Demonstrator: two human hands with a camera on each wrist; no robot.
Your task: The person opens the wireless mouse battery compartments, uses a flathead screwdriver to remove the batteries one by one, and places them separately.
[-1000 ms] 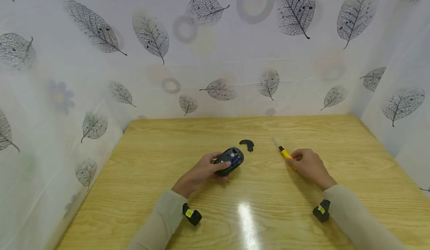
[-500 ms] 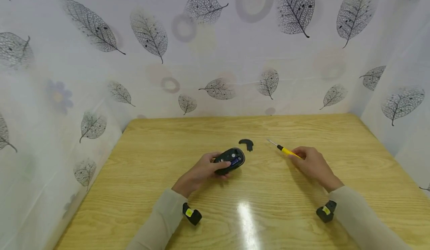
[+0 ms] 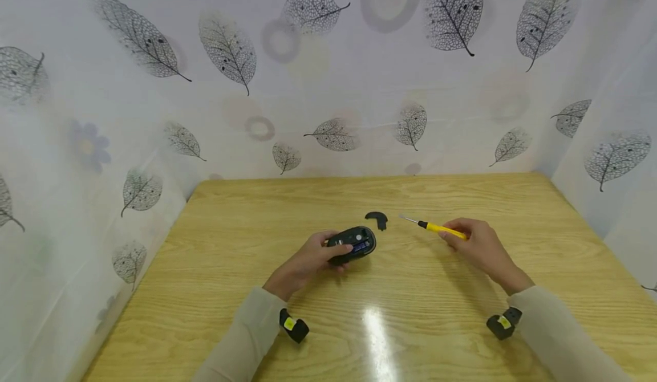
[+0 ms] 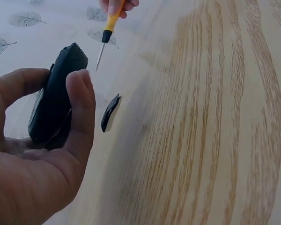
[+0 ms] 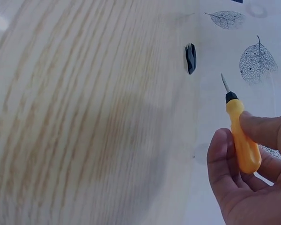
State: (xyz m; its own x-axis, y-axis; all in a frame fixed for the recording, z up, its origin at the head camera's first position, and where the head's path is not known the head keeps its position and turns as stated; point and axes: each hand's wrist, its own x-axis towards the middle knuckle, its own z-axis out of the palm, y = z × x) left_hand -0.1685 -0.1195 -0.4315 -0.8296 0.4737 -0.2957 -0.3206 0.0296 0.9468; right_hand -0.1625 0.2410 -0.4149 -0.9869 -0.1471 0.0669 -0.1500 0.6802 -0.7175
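My left hand (image 3: 311, 259) grips a black computer mouse (image 3: 340, 239), its underside turned up and its battery compartment uncovered. A dark blue battery (image 3: 361, 246) shows in that compartment, beside my thumb tip. In the left wrist view the mouse (image 4: 56, 96) sits between thumb and fingers. My right hand (image 3: 479, 248) holds a yellow-handled screwdriver (image 3: 433, 227) by its handle, the metal tip pointing left towards the mouse but apart from it. A black curved battery cover (image 3: 378, 219) lies on the table just beyond the mouse.
The wooden table (image 3: 246, 216) has leaf-printed white sheeting (image 3: 339, 74) behind it and at both sides. Each wrist wears a small black camera, one at the left wrist (image 3: 295, 326) and one at the right (image 3: 504, 323).
My right hand has shifted slightly right and turned the screwdriver, so its tip has swung left and the shaft lies flatter. The mouse has tilted a little in my left hand.
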